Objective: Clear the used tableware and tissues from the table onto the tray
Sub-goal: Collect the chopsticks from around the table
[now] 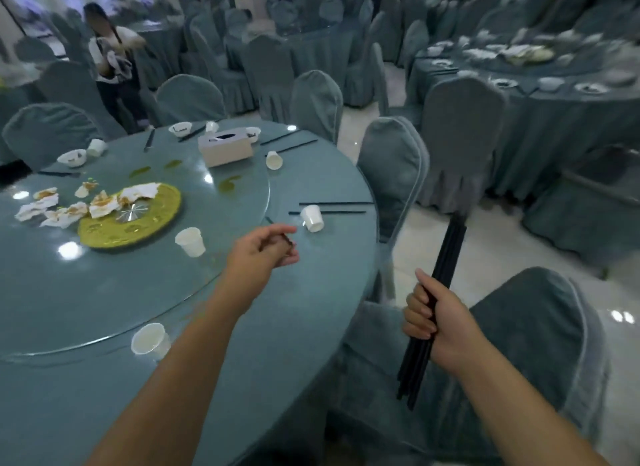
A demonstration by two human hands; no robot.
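Note:
My right hand [438, 321] grips a bundle of black chopsticks [450, 247], held upright off the table's right edge. Over the round table [104, 379], my left hand [265, 249] has curled fingers that pinch the end of a black chopstick [288, 241]. A pair of black chopsticks [332, 207] lies beyond it beside a tipped white paper cup [312, 217]. Other white cups stand at the centre [190, 242], near me [150, 339] and further back [274, 160]. Stained used tissues [65, 209] lie on the glass turntable [225, 230]. No tray is in view.
A tissue box [225, 146] sits at the turntable's far side, and a yellow-green mat [138, 223] at its centre. Small white bowls [73, 157] and more chopsticks [291, 143] line the far rim. Covered chairs [391, 174] ring the table. A person [110, 56] stands far left.

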